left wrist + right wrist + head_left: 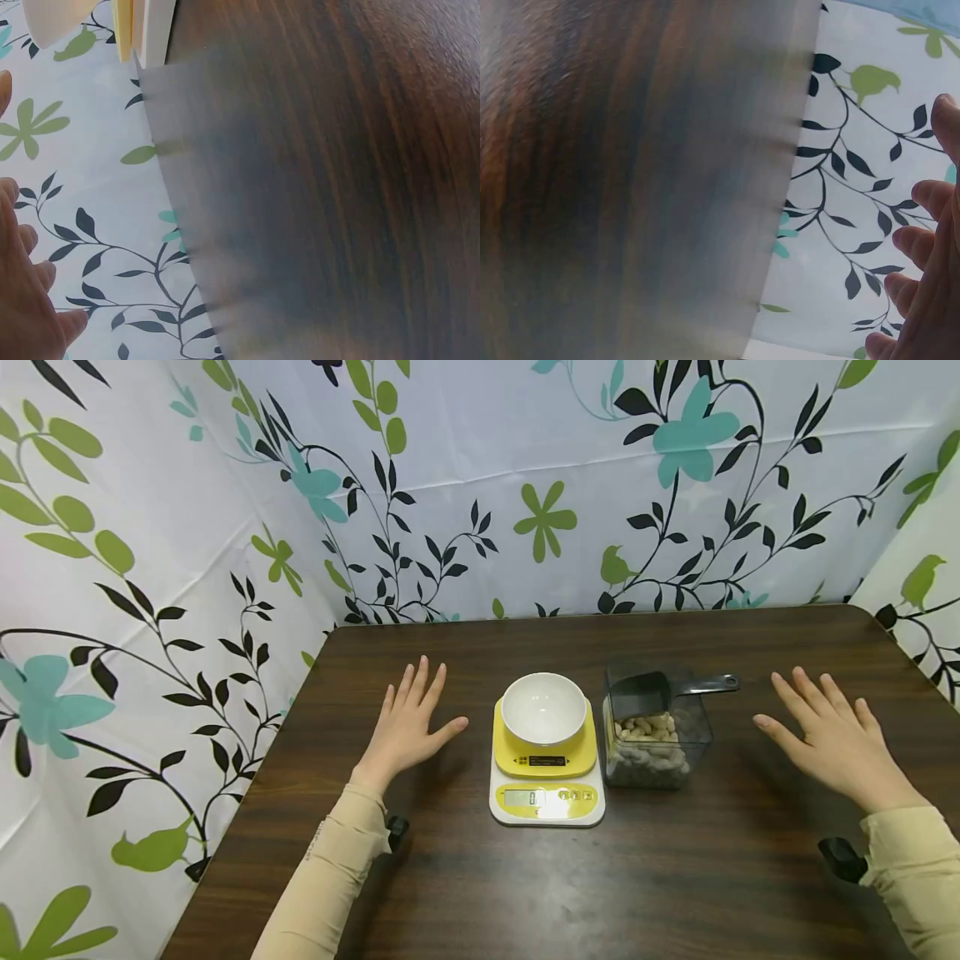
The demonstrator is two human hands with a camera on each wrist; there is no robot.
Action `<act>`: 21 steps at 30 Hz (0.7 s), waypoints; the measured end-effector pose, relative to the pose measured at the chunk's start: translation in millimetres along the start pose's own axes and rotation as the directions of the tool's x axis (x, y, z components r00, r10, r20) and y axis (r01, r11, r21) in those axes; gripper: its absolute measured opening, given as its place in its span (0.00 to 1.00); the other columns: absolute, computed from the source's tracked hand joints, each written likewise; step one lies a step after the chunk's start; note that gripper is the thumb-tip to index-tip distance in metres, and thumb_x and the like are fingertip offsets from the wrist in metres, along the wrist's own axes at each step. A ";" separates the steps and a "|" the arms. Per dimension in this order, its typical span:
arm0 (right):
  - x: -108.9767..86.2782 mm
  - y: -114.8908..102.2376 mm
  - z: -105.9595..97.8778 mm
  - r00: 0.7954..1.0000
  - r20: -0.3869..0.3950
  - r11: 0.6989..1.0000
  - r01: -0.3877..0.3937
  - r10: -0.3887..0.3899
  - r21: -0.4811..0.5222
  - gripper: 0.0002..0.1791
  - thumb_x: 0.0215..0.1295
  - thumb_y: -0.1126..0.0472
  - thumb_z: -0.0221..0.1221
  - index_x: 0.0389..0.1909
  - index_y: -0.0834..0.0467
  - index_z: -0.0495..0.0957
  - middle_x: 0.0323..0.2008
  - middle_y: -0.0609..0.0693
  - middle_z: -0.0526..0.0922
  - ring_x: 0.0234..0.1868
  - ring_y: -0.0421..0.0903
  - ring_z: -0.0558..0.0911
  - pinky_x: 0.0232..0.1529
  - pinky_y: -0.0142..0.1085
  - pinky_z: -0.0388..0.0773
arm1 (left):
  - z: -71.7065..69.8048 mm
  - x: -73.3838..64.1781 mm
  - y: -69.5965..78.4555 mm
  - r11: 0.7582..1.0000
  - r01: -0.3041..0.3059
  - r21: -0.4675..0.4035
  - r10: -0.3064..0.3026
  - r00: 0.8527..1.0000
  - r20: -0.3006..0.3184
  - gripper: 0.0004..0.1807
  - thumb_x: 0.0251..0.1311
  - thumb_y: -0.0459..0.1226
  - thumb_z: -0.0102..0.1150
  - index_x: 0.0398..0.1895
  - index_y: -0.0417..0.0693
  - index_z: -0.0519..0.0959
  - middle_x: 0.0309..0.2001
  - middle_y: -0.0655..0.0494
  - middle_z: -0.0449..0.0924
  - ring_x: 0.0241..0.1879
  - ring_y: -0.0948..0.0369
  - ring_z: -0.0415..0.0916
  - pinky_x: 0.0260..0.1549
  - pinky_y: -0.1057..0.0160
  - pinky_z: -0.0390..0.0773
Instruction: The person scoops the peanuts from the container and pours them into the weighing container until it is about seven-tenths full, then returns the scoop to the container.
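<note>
My left hand, fingers spread and holding nothing, is left of a yellow-and-white kitchen scale. On the scale's platform sits a white bowl, and the display shows what looks like 0. Right beside the scale stands a clear square container with pale, peanut-like pieces inside. A black scoop lies across its top, handle pointing right. To the right of that handle, my right hand is spread with nothing in it. The left wrist view catches the scale's white edge.
All of these are at a dark wood-grain table with rounded far corners. Patterned cloth with leaves, flowers and birds hangs behind the table and along its sides. A black wrist device is at the right cuff.
</note>
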State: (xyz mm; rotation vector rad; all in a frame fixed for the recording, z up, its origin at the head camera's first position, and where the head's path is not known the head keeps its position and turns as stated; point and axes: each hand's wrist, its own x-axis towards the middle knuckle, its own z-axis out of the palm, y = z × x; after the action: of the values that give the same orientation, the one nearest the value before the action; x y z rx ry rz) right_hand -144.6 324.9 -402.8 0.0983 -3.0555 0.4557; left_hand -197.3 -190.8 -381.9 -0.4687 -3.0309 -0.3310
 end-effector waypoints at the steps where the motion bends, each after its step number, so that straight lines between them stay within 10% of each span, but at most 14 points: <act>1: -0.3 -0.5 -0.5 1.000 -0.001 1.000 -0.003 0.003 0.002 0.42 0.68 0.36 0.40 0.74 0.49 0.33 0.73 0.60 0.31 0.73 0.61 0.27 0.64 0.67 0.23 | -0.4 -0.2 1.1 1.000 0.001 0.001 -0.001 1.000 0.000 0.47 0.58 0.67 0.40 0.74 0.63 0.36 0.75 0.57 0.26 0.75 0.53 0.26 0.71 0.41 0.36; 11: 2.2 -12.9 -19.2 0.990 -0.140 0.997 0.039 -0.030 0.063 0.37 0.72 0.42 0.38 0.73 0.58 0.43 0.70 0.69 0.50 0.71 0.67 0.45 0.64 0.69 0.39 | -6.9 3.7 17.6 0.997 -0.071 0.004 0.071 0.987 -0.142 0.47 0.57 0.65 0.46 0.74 0.58 0.45 0.75 0.50 0.42 0.74 0.51 0.44 0.71 0.45 0.44; 17: 3.0 -35.8 -36.8 0.971 -0.239 0.973 0.067 -0.013 0.219 0.34 0.72 0.48 0.43 0.70 0.65 0.52 0.60 0.75 0.64 0.58 0.73 0.62 0.54 0.67 0.56 | -15.0 9.3 41.2 0.981 -0.184 -0.066 0.159 0.946 -0.283 0.43 0.56 0.59 0.54 0.72 0.51 0.56 0.71 0.47 0.56 0.68 0.48 0.59 0.67 0.45 0.58; 21: 3.7 -51.9 -41.6 0.956 -0.292 0.959 0.072 0.012 0.275 0.33 0.70 0.48 0.47 0.67 0.66 0.59 0.51 0.70 0.70 0.48 0.60 0.71 0.45 0.55 0.66 | -16.9 16.2 61.7 0.960 -0.256 -0.110 0.200 0.909 -0.366 0.40 0.56 0.56 0.57 0.69 0.49 0.61 0.68 0.48 0.63 0.64 0.49 0.65 0.62 0.46 0.66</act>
State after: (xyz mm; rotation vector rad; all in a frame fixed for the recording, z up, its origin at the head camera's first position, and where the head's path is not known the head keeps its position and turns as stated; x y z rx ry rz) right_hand -143.0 287.3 -347.8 0.0799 -2.6794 0.8237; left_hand -193.5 -132.4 -351.5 -0.6861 -2.5814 -0.5711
